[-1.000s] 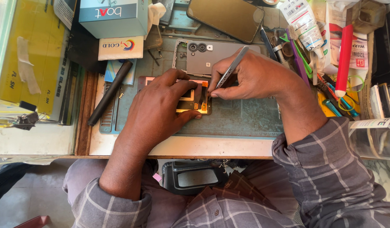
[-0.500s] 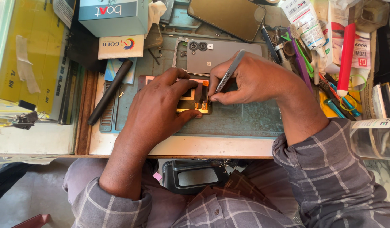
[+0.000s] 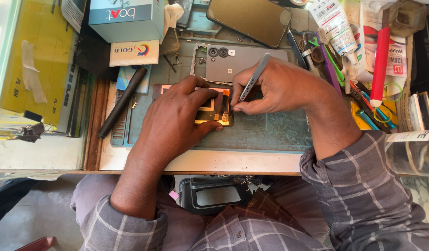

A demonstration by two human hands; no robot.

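Observation:
My left hand (image 3: 177,118) lies flat on an opened phone body (image 3: 213,108), whose orange and copper inner parts show between my fingers, pressing it down on the grey-green work mat (image 3: 270,132). My right hand (image 3: 275,88) pinches metal tweezers (image 3: 254,78), and their tip touches the phone's inside near its right edge. Just behind both hands lies a grey phone back cover (image 3: 242,62) with round camera holes.
A dark phone screen (image 3: 249,17) lies at the back. A black pen-like tool (image 3: 121,100) rests at the left beside small boxes (image 3: 128,21). Tubes, a red marker (image 3: 379,65) and loose tools crowd the right side. A black device (image 3: 219,195) sits on my lap.
My right hand has shifted the tweezers slightly, the tip staying at the phone's inside. My left hand stays pressed on the phone.

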